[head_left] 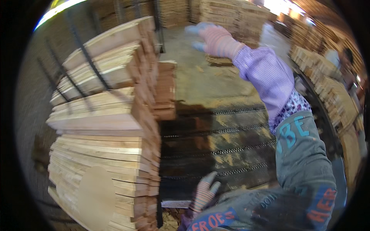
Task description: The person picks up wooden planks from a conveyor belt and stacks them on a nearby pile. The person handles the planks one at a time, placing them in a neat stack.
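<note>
My right hand (216, 38), in a pink and grey-blue knitted glove, reaches out over the far floor. Its fingers stretch leftward with the thumb apart, holding nothing; motion blurs it slightly. Low in the middle is my left hand (205, 191), in a striped glove with grey fingertips. Its visible fingers are spread and empty, above the near end of a dark chain conveyor (241, 149). Left of both hands stands a big stack of pale sawn planks (96, 154), fanned in several layers with their ends toward the conveyor. Neither hand touches the planks.
Dark upright bars (86, 54) rise along the stack's far left side. Beyond it sits a smaller brown board pile (165, 90). Tall board stacks (235, 17) line the back, more planks (327, 81) the right, where another person (341, 61) stands. Wood scraps litter the floor (204, 77).
</note>
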A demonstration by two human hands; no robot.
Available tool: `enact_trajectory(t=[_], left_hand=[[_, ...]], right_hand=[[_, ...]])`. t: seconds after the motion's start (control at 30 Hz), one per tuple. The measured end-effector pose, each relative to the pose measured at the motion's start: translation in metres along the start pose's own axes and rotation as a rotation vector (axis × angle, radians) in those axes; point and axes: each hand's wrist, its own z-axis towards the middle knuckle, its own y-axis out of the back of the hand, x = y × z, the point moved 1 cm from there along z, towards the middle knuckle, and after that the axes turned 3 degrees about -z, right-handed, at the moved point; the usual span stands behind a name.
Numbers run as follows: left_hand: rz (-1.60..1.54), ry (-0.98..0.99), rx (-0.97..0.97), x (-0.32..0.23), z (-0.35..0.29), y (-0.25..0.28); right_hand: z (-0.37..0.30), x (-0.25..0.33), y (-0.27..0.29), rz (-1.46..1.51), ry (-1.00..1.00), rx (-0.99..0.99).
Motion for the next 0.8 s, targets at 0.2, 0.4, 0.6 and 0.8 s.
enact_trajectory(t=[0.2, 0.4, 0.6, 0.8], left_hand=[[0.128, -0.091, 0.201, 0.005, -0.003, -0.009], [0.21, -0.135, 0.333, 0.006, -0.001, -0.05], [0.233, -0.157, 0.581, -0.053, 0.014, -0.114], [-0.487, 0.363, 0.644, -0.015, 0.03, -0.219]], right_hand=[[-0.415, -0.146, -0.071, -0.024, -0.767, 0.764], [-0.656, -0.063, -0.08, 0.166, -1.234, 0.943], [-0.666, 0.024, -0.095, 0.191, -1.403, 0.838], [-0.686, 0.012, -0.088, 2.079, -1.461, 0.146]])
